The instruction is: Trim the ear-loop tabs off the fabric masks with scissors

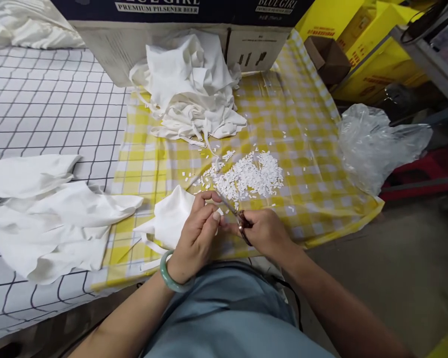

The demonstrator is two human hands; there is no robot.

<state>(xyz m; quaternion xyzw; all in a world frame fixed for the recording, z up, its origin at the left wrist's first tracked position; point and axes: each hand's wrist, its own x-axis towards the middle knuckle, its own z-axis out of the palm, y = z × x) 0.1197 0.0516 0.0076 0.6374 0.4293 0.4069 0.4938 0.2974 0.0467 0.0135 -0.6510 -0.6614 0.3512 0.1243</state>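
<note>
My right hand [271, 231] is closed around the handles of a pair of scissors [242, 223], whose blades point up and left toward my left hand. With thumb and fingers pinched, my left hand [197, 231] grips a white fabric garment; a small white tip shows at the fingertips, beside the blades. The rest of this garment [173, 216] lies on the cloth to the left, partly hidden behind the hand, with a thin strap trailing. Just beyond both hands spreads a heap of small white clippings [250, 174].
A pile of white garments [194, 84] with straps leans against a beer carton [112, 49]. More white garments [59, 223] lie at left on the grid-patterned cloth [52, 104]. A clear plastic bag [377, 144] hangs at the right edge of the yellow checked cloth [306, 199].
</note>
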